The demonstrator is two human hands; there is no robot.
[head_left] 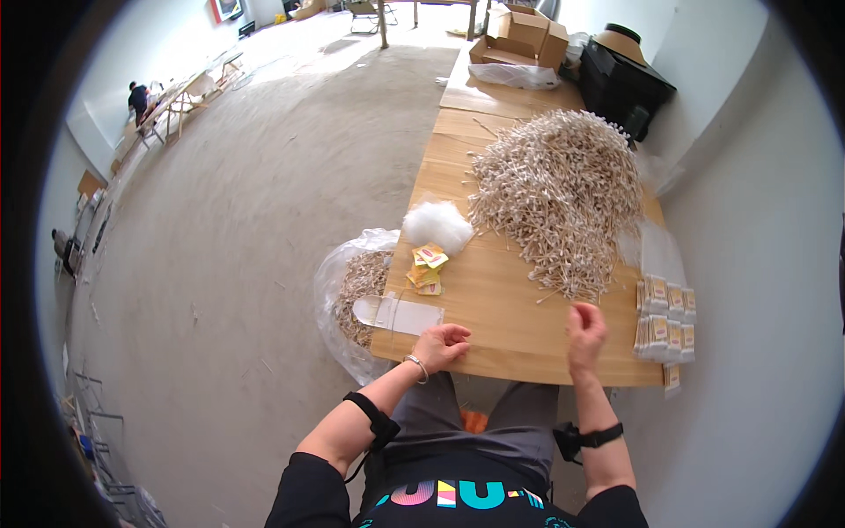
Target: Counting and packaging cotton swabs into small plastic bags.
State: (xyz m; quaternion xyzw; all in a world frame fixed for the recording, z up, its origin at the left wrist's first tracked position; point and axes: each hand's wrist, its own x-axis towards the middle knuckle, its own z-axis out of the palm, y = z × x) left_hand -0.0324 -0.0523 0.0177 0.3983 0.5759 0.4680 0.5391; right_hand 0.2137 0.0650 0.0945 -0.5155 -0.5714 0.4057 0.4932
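A large heap of cotton swabs covers the right half of the wooden table. Just below its near tip is my right hand, fingers pinched together; what they hold, if anything, is too small to tell. My left hand rests by the table's front edge with curled fingers, and I cannot make out anything in it. Beside that hand lies a flat white piece with a rounded end. Small yellow-and-white cards are loosely stacked beyond it, next to a fluffy white wad.
Filled small packs stand in rows at the table's right edge. A clear bag of swabs sits left of the table. Cardboard boxes and a black bin are at the far end. Another person is far left.
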